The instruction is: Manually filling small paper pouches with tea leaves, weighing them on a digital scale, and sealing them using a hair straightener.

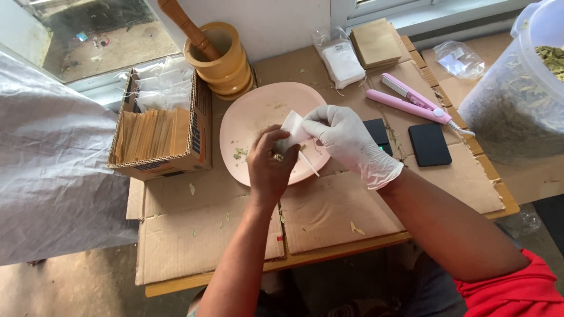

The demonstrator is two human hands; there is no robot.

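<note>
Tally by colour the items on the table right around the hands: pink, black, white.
Pink: 2, the plate and the flat hair-iron-like tool
Black: 2, a square pad and another pad partly hidden by the gloved right hand
White: 1, the small sachet both hands hold, left hand bare
Total: 5

Past my plate, I see a wooden mortar (pixel 226 58) with its pestle (pixel 187 26), a cardboard box (pixel 160 126) of envelopes, a pink sealer (pixel 414 100) and 2 black pads (pixel 430 144).
</note>
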